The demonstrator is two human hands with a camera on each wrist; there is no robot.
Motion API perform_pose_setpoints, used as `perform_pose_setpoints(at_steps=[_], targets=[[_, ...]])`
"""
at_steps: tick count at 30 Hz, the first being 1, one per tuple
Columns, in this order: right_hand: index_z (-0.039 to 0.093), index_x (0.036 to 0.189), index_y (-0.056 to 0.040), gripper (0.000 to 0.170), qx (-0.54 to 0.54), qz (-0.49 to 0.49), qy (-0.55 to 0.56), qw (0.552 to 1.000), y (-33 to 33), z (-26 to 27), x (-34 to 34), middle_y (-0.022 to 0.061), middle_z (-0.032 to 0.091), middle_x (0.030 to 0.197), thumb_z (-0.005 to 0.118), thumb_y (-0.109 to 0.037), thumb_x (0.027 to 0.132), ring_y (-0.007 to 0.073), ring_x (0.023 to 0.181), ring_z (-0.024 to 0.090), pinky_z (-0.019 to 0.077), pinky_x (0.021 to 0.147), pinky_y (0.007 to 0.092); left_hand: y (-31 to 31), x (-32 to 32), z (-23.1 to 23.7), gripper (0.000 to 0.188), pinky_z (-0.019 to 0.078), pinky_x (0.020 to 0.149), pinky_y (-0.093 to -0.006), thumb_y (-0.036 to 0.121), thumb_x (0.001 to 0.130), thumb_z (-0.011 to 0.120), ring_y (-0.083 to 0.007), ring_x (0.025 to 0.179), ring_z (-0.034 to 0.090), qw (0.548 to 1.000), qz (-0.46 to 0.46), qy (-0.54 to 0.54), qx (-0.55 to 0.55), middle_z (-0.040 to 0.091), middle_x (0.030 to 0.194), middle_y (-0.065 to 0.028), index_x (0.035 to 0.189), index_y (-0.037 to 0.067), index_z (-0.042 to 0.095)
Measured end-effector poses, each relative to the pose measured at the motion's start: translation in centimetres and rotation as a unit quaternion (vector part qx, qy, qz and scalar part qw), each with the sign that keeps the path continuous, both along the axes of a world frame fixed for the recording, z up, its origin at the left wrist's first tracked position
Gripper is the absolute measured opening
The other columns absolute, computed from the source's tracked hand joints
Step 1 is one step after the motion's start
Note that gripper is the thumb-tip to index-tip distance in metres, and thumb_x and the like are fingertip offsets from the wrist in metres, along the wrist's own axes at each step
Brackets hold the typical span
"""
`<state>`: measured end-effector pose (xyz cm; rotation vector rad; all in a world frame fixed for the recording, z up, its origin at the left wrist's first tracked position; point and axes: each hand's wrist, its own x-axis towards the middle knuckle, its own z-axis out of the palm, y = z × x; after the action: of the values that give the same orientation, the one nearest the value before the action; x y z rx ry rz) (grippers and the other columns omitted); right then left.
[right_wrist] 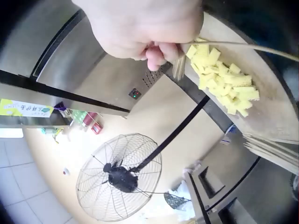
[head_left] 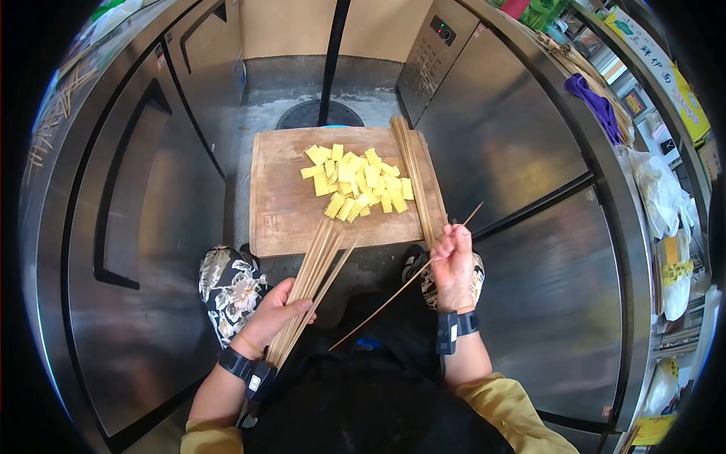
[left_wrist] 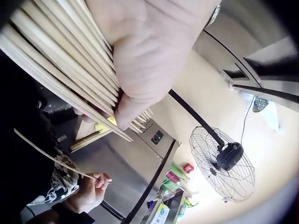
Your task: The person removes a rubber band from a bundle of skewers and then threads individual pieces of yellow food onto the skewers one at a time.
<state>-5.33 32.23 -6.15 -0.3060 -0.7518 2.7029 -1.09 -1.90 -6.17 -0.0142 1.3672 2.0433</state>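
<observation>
My left hand [head_left: 274,314] grips a bundle of thin wooden skewers [head_left: 308,276], points fanned up toward the cutting board [head_left: 283,204]. In the left wrist view the skewers [left_wrist: 60,51] run along the palm, with the thumb across them. My right hand [head_left: 452,265] pinches a single skewer [head_left: 386,304] between curled fingers; it slants down to the left over the dark apron. The right wrist view shows this skewer [right_wrist: 247,45] passing in front of the board. A pile of yellow textured food pieces [head_left: 355,181] lies on the board beyond both hands.
More skewers [head_left: 412,178] lie along the board's right edge. Steel cabinets [head_left: 507,98] flank both sides. Behind the board stands a fan's round base [head_left: 291,115] with a black pole [head_left: 333,60]. A shelf at right holds plastic bags [head_left: 659,193] and a purple cloth [head_left: 594,106].
</observation>
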Motion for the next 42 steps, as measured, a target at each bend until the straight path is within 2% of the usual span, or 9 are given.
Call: perform_pose_setpoints(at_steps=[6, 12, 15, 20, 23, 25, 31, 34, 42], targets=[[0.046, 0.075, -0.0162, 0.022, 0.089, 0.045, -0.131, 0.986, -6.5, 1.0, -0.3, -0.0021, 0.048, 0.064, 0.058, -0.019, 0.093, 0.0050, 0.046, 0.034, 0.0253, 0.040, 0.0200, -0.5, -0.2, 0.1, 0.029, 0.0507, 0.073, -0.0232, 0.012, 0.089, 0.063, -0.0101, 0.078, 0.062, 0.999, 0.035, 0.012, 0.016, 0.062, 0.096, -0.0038, 0.114, 0.003, 0.051], [0.035, 0.062, -0.0101, 0.047, 0.148, -0.001, 0.094, 0.985, -7.3, 9.2, -0.8, 0.0032, 0.043, 0.064, 0.036, -0.036, 0.101, 0.0092, 0.047, 0.029, 0.0268, 0.045, 0.0238, -0.6, 0.1, 0.8, 0.035, 0.0514, 0.074, -0.0254, 0.010, 0.087, 0.063, -0.0128, 0.081, 0.063, 0.999, 0.048, 0.016, 0.003, 0.062, 0.097, -0.0053, 0.118, 0.002, 0.050], [0.044, 0.067, -0.0079, 0.040, 0.232, -0.076, 0.110, 0.963, -7.1, 10.8, -0.5, 0.0030, 0.048, 0.068, 0.039, -0.027, 0.101, 0.0071, 0.052, 0.033, 0.0283, 0.048, 0.0214, -0.5, 0.2, 2.2, 0.033, 0.0496, 0.076, -0.0236, 0.009, 0.086, 0.063, -0.0110, 0.083, 0.062, 0.998, 0.058, 0.024, -0.001, 0.063, 0.098, -0.0044, 0.116, 0.002, 0.051], [0.056, 0.089, -0.0073, 0.010, 0.362, 0.170, -0.033, 0.916, -11.1, 5.0, 1.9, -0.0053, 0.052, 0.081, 0.061, -0.015, 0.091, 0.0040, 0.073, 0.046, 0.0394, 0.067, 0.0191, 0.0, 0.6, 3.5, 0.026, 0.0468, 0.078, -0.0211, 0.006, 0.085, 0.066, -0.0052, 0.088, 0.057, 0.995, 0.063, 0.075, -0.026, 0.062, 0.098, -0.0002, 0.108, 0.004, 0.054], [0.047, 0.120, -0.0038, 0.039, 0.246, 0.259, -0.002, 0.934, -14.5, 4.7, 2.4, 0.0029, 0.059, 0.108, 0.066, -0.010, 0.087, 0.0082, 0.099, 0.054, 0.0434, 0.087, 0.0239, 0.5, 0.9, 4.6, 0.025, 0.0458, 0.077, -0.0200, 0.004, 0.083, 0.068, -0.0037, 0.087, 0.056, 0.994, 0.044, 0.082, -0.048, 0.061, 0.096, 0.0014, 0.104, 0.006, 0.055], [0.051, 0.119, -0.0027, 0.039, 0.252, 0.305, 0.004, 0.918, -14.6, 3.9, 2.3, 0.0040, 0.061, 0.109, 0.068, -0.012, 0.086, 0.0110, 0.102, 0.057, 0.0448, 0.090, 0.0266, 0.9, 1.0, 4.4, 0.025, 0.0450, 0.074, -0.0192, 0.005, 0.082, 0.070, -0.0030, 0.084, 0.055, 0.994, 0.034, 0.089, -0.059, 0.060, 0.094, 0.0024, 0.102, 0.006, 0.055], [0.064, 0.104, -0.0064, 0.022, 0.205, 0.374, -0.062, 0.902, -13.3, 4.3, 2.3, -0.0052, 0.064, 0.083, 0.069, -0.017, 0.086, 0.0006, 0.062, 0.049, 0.0377, 0.053, 0.0172, 1.3, 1.3, 3.8, 0.021, 0.0441, 0.070, -0.0186, 0.010, 0.084, 0.070, -0.0022, 0.078, 0.053, 0.994, 0.053, 0.074, -0.057, 0.060, 0.088, 0.0027, 0.100, 0.005, 0.056], [0.065, 0.103, -0.0081, 0.020, 0.205, 0.352, -0.059, 0.911, -13.5, 4.1, 2.5, -0.0072, 0.063, 0.080, 0.069, -0.018, 0.086, -0.0015, 0.055, 0.040, 0.0266, 0.047, 0.0166, 1.4, 1.3, 3.8, 0.020, 0.0442, 0.069, -0.0185, 0.012, 0.085, 0.069, -0.0023, 0.078, 0.053, 0.994, 0.050, 0.079, -0.065, 0.060, 0.088, 0.0022, 0.099, 0.004, 0.057], [0.065, 0.098, -0.0083, 0.015, 0.153, 0.337, -0.079, 0.926, -13.4, 2.3, 2.4, -0.0054, 0.064, 0.080, 0.069, -0.015, 0.085, -0.0011, 0.053, 0.038, 0.0261, 0.047, 0.0170, 1.6, 1.5, 4.0, 0.026, 0.0464, 0.074, -0.0192, 0.010, 0.085, 0.069, -0.0043, 0.083, 0.057, 0.993, 0.063, 0.075, -0.070, 0.064, 0.095, -0.0008, 0.106, 0.001, 0.058]])
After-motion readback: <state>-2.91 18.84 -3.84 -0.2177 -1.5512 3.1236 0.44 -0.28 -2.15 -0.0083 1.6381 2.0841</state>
